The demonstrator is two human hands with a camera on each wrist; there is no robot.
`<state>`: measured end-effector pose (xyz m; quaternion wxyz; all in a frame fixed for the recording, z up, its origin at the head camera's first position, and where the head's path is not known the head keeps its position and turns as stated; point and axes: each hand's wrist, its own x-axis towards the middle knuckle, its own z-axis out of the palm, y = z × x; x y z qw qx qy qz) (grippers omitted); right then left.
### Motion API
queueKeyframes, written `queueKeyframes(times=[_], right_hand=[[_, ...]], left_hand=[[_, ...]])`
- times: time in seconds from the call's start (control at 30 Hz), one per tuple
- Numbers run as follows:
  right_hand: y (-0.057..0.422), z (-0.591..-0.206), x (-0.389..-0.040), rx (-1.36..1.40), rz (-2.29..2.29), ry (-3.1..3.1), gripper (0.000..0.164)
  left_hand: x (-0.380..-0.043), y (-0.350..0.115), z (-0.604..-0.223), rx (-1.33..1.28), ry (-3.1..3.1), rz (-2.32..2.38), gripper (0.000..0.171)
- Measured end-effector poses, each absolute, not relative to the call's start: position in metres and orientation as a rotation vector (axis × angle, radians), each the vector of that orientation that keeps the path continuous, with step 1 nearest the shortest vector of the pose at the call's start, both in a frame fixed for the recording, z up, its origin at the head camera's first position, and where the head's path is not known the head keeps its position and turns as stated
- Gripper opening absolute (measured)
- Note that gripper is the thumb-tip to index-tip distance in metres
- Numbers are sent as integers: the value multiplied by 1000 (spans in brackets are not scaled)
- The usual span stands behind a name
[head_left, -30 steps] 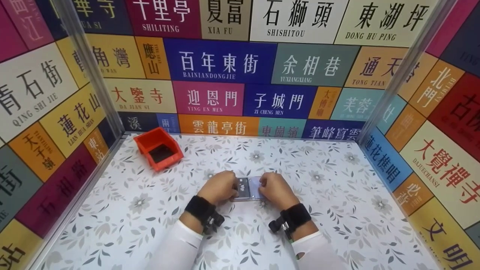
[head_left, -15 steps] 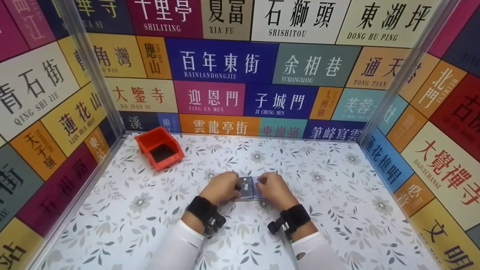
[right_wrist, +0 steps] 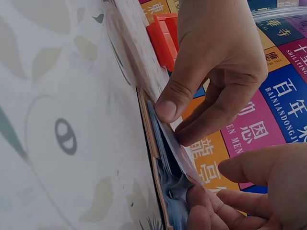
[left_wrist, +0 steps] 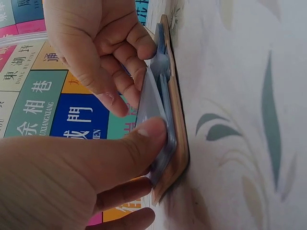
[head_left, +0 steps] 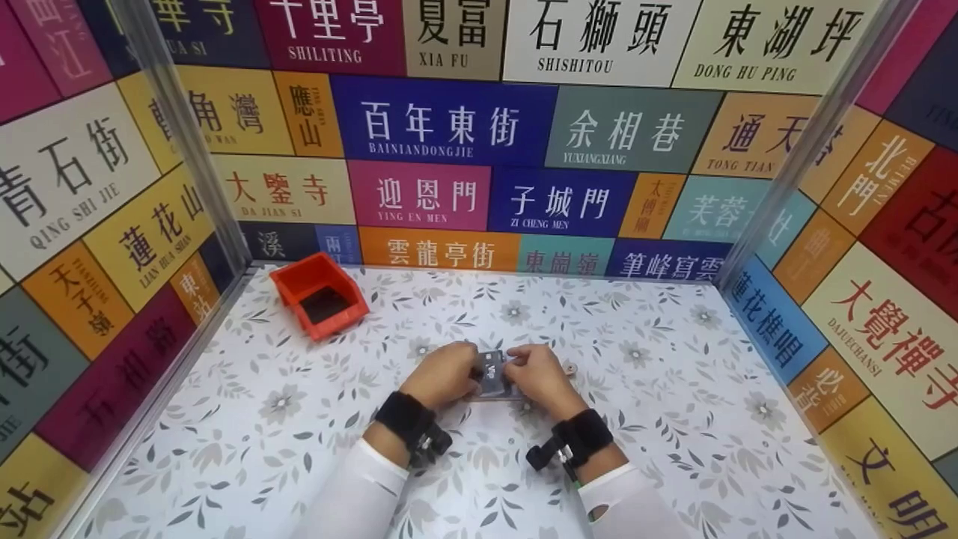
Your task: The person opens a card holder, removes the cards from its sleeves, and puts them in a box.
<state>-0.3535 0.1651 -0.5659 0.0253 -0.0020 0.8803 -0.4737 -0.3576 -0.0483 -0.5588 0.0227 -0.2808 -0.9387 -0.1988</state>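
The head view shows the fingers of the left hand (head_left: 447, 374) pinching the left end of a small card holder (left_wrist: 179, 105), with the thumb on the near side. The right hand (head_left: 540, 376) is at the right end. Its fingers are bent and some of the tips touch the clear plastic, but I cannot tell if they pinch it. Its thumb looks apart from the plastic in the left wrist view.

Between the two hands is a dark card (head_left: 491, 368) with "Vip" on it in white letters. The card holder lies on the table, at the near side, in the middle. It has a brown cover at the bottom and clear pockets (right_wrist: 165, 160) on top. The top layer is lifted, so there is a gap under it. A small round snap (head_left: 570, 368) peeks out to the right of the right hand.

Each wrist has a black band (head_left: 404, 418) with a little camera on it, and the arms have white sleeves (head_left: 352, 486). The table (head_left: 614, 322) is white with gray flowers and leaves. Far to the left sits a red bin (head_left: 340, 323) with something dark in it. Colorful walls (head_left: 441, 123) with big writing stand left, right and far.
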Motion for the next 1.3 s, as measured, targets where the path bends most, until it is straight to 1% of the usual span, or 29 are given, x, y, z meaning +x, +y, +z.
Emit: queueKeyframes(times=[0.2,0.5,0.7,0.93,1.1,1.3], right_hand=[[165,-568,-355,-16,-1515,2683,44],[163,-574,-354,3,-1554,2614,29],[162,-573,-353,40,-1562,2573,28],[164,-571,-354,44,-1579,2601,25],[164,-573,-355,31,-1574,2602,22],[162,-576,-356,33,-1591,2583,17]], left_hand=[[-357,-49,-558,-874,-2906,-654,16],[-355,-47,-557,-860,-2913,-673,19],[-356,-47,-557,-857,-2909,-680,20],[-357,-48,-559,-879,-2903,-659,19],[-353,-47,-556,-846,-2910,-675,15],[-352,-46,-555,-829,-2905,-631,15]])
